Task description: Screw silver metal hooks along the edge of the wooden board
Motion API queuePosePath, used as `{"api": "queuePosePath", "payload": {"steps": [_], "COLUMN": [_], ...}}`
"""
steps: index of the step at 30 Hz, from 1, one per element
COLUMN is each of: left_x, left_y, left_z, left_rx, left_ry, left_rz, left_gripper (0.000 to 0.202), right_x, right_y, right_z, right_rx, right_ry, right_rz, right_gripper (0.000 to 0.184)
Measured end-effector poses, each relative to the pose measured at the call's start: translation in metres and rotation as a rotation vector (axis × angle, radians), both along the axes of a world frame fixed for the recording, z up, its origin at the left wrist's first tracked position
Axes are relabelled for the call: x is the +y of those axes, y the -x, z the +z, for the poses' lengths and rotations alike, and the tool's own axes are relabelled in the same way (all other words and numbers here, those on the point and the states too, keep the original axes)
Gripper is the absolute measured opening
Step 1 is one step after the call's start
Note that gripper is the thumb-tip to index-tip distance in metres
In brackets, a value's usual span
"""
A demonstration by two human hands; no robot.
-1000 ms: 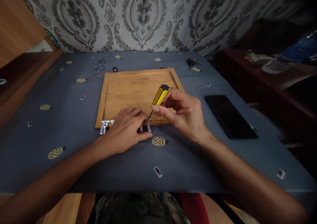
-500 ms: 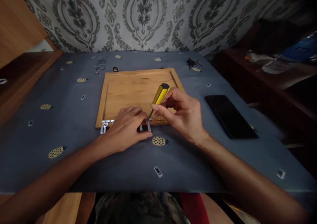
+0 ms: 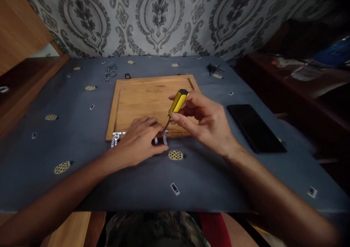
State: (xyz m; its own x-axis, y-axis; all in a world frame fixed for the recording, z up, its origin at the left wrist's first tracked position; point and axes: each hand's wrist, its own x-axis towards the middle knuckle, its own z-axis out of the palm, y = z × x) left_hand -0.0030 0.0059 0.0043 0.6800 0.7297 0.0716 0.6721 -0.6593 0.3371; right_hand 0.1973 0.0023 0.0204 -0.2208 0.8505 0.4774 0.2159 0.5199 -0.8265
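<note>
Screwdriver (image 3: 178, 102) in R hand (image 3: 212, 125) grip; L hand (image 3: 139, 141) holding hinge (image 3: 164, 138), panel (image 3: 144, 99) nr edge; phone (image 3: 256, 128) apart.

Left hand (image 3: 140, 141) palm down, right hand (image 3: 206, 121) raised, fingers (image 3: 197, 98) curled inward

Head view across the bench (image 3: 131, 192) from its near edge

The one view looks forward and down from the person's head, near enough that the left hand (image 3: 140, 139) and right hand (image 3: 209, 121) sit mid-picture. The bench's near edge runs low across the frame, above the wearer's clothing (image 3: 153, 229); both far corners show higher up, before the patterned backdrop (image 3: 160, 19) along the top.
</note>
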Motion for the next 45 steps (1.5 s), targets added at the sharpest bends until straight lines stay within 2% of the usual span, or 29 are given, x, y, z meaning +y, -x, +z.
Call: {"api": "queuePosePath", "payload": {"steps": [3,9,18,25,36,45], "left_x": [0.0004,0.0007,-0.0002,-0.0001,-0.0002,0.0004], "left_y": [0.0002,0.0005,0.0004,0.0007,0.0003,0.0008], "left_z": [-0.0014,-0.0024,-0.0040,-0.0035,-0.0039,-0.0039], "left_rx": [0.008,0.017,0.003,0.011,0.013,0.016], "left_ry": [-0.009,-0.031,-0.034,-0.017,-0.019,-0.026], "left_rz": [0.003,-0.002,0.005,0.008,0.008,-0.001], "left_gripper": [0.026,0.028,0.027,0.029,0.026,0.028], "right_x": [-0.0014,-0.0051,-0.0082,-0.0059,-0.0065,-0.0070], "right_y": [-0.0025,-0.0034,0.0000,-0.0001,0.0020,0.0010], "right_z": [0.0015,-0.0035,-0.0036,-0.0065,-0.0075,-0.0075], "right_rx": [-0.052,-0.140,0.031,-0.071,-0.033,-0.075], "right_ry": [-0.023,-0.124,-0.080,-0.114,-0.088,-0.173], "right_rz": [-0.006,-0.155,-0.266,-0.234,-0.204,-0.180], "right_gripper": [0.028,0.029,0.034,0.031,0.029,0.026]}}
